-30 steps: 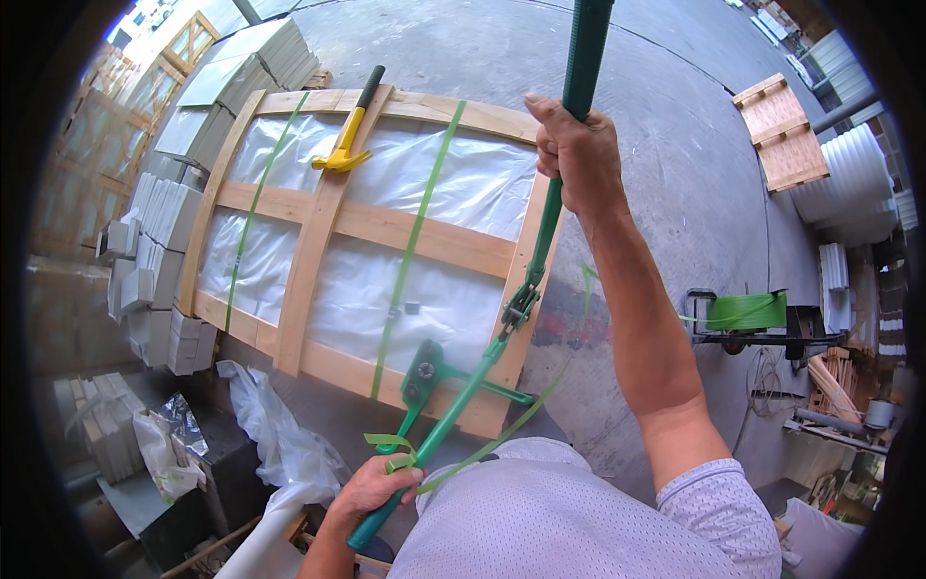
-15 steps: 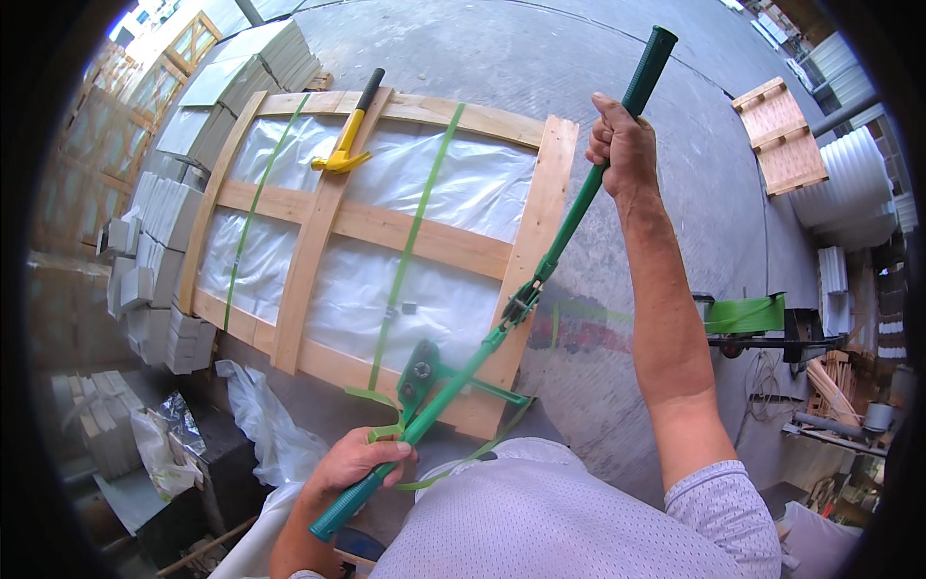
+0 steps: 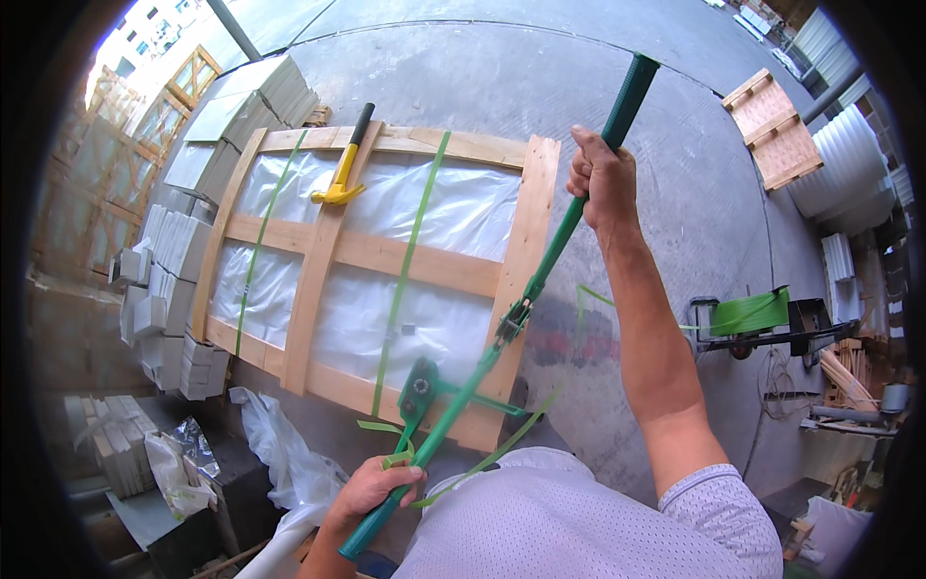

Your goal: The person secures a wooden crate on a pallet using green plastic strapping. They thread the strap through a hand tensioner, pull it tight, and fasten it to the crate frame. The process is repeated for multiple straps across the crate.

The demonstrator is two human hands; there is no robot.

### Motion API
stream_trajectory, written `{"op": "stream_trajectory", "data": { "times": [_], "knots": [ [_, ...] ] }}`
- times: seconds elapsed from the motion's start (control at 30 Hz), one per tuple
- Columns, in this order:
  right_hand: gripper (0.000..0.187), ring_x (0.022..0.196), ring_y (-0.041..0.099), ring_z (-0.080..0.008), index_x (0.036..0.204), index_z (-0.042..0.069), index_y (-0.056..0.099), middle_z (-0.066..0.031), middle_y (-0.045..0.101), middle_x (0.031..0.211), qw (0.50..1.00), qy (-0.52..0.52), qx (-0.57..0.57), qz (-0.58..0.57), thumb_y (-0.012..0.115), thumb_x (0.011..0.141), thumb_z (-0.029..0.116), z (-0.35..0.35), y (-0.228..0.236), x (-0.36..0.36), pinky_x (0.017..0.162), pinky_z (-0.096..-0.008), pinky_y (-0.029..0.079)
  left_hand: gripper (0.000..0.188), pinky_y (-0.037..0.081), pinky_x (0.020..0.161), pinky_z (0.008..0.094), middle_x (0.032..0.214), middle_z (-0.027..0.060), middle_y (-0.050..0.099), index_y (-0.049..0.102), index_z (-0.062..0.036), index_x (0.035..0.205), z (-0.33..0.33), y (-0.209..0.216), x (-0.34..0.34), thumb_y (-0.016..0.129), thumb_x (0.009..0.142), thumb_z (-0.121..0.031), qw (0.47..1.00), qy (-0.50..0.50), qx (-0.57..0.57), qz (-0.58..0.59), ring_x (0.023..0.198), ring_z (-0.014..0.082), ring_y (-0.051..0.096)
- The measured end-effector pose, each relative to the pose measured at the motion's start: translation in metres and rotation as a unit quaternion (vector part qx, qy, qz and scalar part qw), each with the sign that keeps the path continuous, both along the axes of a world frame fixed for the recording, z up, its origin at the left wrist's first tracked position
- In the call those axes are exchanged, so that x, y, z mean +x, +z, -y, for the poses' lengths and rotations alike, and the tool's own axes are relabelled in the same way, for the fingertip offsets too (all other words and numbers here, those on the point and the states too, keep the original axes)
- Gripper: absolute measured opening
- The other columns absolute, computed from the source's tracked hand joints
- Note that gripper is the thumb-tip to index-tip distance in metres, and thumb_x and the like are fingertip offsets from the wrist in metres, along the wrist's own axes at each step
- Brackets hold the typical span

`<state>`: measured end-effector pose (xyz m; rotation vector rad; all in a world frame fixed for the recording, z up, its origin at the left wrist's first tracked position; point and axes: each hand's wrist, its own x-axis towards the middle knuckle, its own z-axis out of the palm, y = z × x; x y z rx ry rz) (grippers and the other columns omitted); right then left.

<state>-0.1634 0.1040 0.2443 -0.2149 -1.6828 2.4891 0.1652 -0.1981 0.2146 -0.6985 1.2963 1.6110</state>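
Observation:
A long green two-handled strapping sealer point(image 3: 480, 365) stretches diagonally across the front right of a wooden crate point(image 3: 415, 261), its jointed head at the crate's right edge. My right hand point(image 3: 606, 183) is closed around the upper handle, just below the dark grip. At the lower left my left hand point(image 3: 378, 490) is closed around the other handle. Right by my left hand is a green strap tensioner point(image 3: 419, 388), with a loose green strap point(image 3: 502, 454) curling past it. Whether my left fingers also hold the strap is hidden. A yellow claw hammer point(image 3: 342, 179) lies on the crate's upper slats.
Stacked pale slabs point(image 3: 178, 261) stand left of the crate, with plastic sheeting point(image 3: 275, 444) nearer me. To the right are a green strap reel point(image 3: 752, 314) on a stand and a wooden pallet point(image 3: 772, 130). Grey concrete floor point(image 3: 675, 164) stretches beyond.
The view has tilted up, so the crate sits lower in the picture. Both hands keep their hold on the sealer; its handles remain spread wide. A strip of strap now shows beside my right forearm.

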Motion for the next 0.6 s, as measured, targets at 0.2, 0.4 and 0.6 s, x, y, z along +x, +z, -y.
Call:
{"op": "stream_trajectory", "data": {
  "times": [0.2, 0.4, 0.6],
  "knots": [
    [0.035, 0.037, 0.03, -0.0057, 0.058, 0.014, 0.042, 0.0043, 0.035, 0.047, 1.0, -0.013, -0.014, -0.008, 0.064, 0.085, 0.017, -0.011, 0.003, 0.02, 0.037, -0.0245, 0.025, 0.023, 0.035, 0.053, 0.0229, 0.062, 0.0037, 0.056, 0.061, 0.002, 0.092, -0.014, 0.004, 0.01, 0.061, 0.088, -0.02, 1.0, 0.022, -0.001, 0.009, 0.054, 0.0101, 0.05],
    [0.042, 0.039, 0.028, -0.0074, 0.055, 0.017, 0.035, 0.0051, 0.031, 0.048, 1.0, -0.013, 0.01, -0.014, 0.064, 0.086, 0.02, -0.005, 0.015, 0.046, 0.041, -0.0266, 0.026, 0.017, 0.036, 0.052, 0.0232, 0.062, 0.0031, 0.057, 0.059, -0.0019, 0.084, -0.029, 0.009, 0.018, 0.062, 0.088, -0.019, 0.999, 0.048, -0.014, 0.015, 0.053, 0.0101, 0.051],
    [0.037, 0.041, 0.031, -0.0044, 0.058, 0.015, 0.04, 0.0065, 0.036, 0.05, 1.0, 0.007, 0.017, -0.007, 0.065, 0.085, 0.01, 0.02, 0.025, 0.098, 0.041, -0.0227, 0.025, 0.017, 0.038, 0.052, 0.0235, 0.062, 0.0033, 0.056, 0.059, -0.0026, 0.083, -0.036, 0.003, 0.039, 0.063, 0.087, -0.018, 0.997, 0.075, -0.019, -0.02, 0.054, 0.0106, 0.051]
  ]
}}
